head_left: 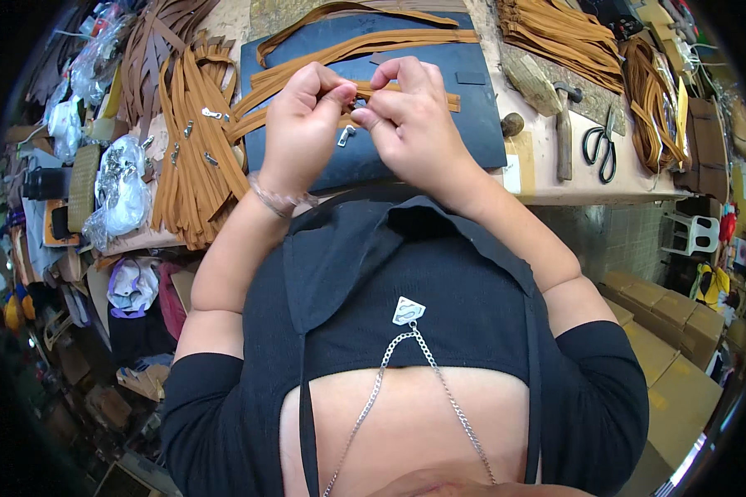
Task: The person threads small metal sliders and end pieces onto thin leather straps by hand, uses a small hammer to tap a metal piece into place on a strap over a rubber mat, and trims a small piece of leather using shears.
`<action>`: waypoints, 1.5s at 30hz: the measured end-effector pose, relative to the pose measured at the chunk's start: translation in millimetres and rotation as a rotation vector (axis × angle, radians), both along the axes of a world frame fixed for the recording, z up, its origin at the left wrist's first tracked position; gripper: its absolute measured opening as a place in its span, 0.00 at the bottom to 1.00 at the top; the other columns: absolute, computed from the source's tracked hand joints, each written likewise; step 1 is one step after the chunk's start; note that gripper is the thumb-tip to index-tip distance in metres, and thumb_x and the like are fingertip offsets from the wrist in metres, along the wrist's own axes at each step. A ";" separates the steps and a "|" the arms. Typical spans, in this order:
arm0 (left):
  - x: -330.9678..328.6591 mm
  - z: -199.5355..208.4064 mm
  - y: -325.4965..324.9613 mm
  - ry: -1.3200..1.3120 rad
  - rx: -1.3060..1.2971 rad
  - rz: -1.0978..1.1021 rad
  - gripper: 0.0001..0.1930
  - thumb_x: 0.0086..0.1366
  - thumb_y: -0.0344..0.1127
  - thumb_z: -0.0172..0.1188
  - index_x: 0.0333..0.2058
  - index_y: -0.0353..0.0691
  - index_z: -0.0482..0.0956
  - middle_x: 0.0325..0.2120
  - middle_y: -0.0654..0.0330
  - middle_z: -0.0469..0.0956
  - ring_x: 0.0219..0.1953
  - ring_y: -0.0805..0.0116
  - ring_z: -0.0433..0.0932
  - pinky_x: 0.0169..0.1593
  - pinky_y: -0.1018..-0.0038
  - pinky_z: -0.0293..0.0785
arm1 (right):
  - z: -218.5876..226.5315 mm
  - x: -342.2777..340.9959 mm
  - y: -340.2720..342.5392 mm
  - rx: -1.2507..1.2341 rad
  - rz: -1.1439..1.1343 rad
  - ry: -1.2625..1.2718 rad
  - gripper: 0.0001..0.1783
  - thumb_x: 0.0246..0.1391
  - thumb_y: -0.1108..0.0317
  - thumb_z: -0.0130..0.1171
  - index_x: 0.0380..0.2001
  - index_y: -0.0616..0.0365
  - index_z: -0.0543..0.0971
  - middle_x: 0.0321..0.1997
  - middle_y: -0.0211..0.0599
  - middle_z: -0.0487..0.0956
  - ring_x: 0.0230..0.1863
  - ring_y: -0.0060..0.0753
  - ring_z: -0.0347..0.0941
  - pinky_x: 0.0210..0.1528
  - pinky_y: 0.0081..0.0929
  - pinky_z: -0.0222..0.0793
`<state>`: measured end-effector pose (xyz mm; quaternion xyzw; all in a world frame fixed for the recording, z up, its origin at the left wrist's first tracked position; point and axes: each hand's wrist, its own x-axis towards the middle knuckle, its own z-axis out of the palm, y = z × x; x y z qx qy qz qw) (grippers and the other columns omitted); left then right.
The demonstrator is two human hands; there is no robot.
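Observation:
My left hand [305,120] and my right hand [414,116] meet over a dark blue board [481,141], their thumbs and forefingers pinched close together. Something small and dark sits between the fingertips, mostly hidden by them. Just below the fingers, a silver zipper slider [346,136] shows against the board. Brown zipper tapes [373,46] stretch across the board beyond and beneath my hands. Left of my left hand lies a pile of brown zipper tapes [192,149], with several loose metal sliders [211,158] scattered on it.
On the table's right are a hammer [564,132], black-handled scissors [607,149], a pale stone-like block [530,84] and bundled brown zipper tapes [651,103]. Plastic bags [123,186] lie at the left edge. Cardboard boxes [671,373] and a white stool [692,234] stand to the right below.

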<state>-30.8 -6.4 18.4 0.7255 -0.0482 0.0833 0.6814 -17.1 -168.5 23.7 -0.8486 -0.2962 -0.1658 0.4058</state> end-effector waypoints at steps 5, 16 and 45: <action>2.3 9.4 1.8 -0.342 0.473 0.091 0.04 0.59 0.18 0.57 0.30 0.34 0.75 0.26 0.55 0.79 0.28 0.63 0.79 0.35 0.70 0.75 | -13.2 17.6 5.1 0.008 -0.032 0.028 0.09 0.49 0.65 0.67 0.19 0.54 0.81 0.43 0.33 0.72 0.50 0.47 0.64 0.50 0.45 0.60; -9.1 6.0 3.7 -0.390 0.522 0.060 0.04 0.64 0.17 0.53 0.32 0.33 0.73 0.26 0.58 0.77 0.29 0.71 0.76 0.36 0.74 0.73 | -8.2 2.3 4.7 -0.075 0.015 0.037 0.10 0.52 0.65 0.60 0.22 0.59 0.80 0.50 0.36 0.72 0.58 0.46 0.61 0.55 0.49 0.55; -25.4 4.4 10.4 -0.254 0.443 0.012 0.05 0.59 0.17 0.53 0.30 0.34 0.73 0.25 0.53 0.77 0.29 0.59 0.77 0.38 0.71 0.73 | -14.4 -3.2 -3.7 -0.055 0.151 0.241 0.13 0.51 0.62 0.61 0.17 0.55 0.80 0.51 0.30 0.74 0.58 0.42 0.61 0.55 0.46 0.53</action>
